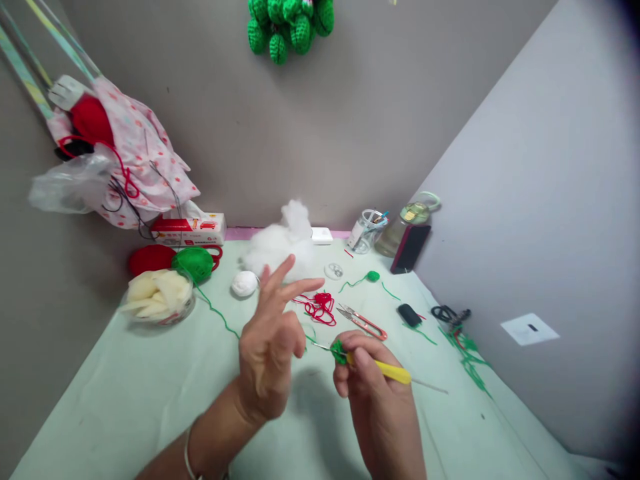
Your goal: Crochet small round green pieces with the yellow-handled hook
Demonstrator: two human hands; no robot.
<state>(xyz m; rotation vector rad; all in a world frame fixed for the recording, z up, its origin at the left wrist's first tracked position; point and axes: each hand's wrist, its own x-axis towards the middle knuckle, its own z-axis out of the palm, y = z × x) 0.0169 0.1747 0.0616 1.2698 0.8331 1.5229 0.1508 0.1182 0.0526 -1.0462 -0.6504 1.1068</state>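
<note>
My right hand point(373, 380) grips a crochet hook point(393, 372) by its yellow handle, along with a small green crocheted piece point(339, 351) at its fingertips. The metal tip of the hook points left, toward my left hand point(273, 343), which is raised with its fingers spread. Green yarn point(216, 311) runs from a green ball point(193, 264) at the left across the table toward my left hand; its path behind the fingers is hidden. A bracelet sits on my left wrist.
On the cloth-covered table point(150, 393) lie orange-handled snips point(363, 323), tangled red yarn point(320, 309), a white yarn ball point(245, 284) and white stuffing point(280, 243). A bowl point(159, 299) stands left; a jar point(367, 232), bottle point(404, 223) and phone point(411, 249) stand back right.
</note>
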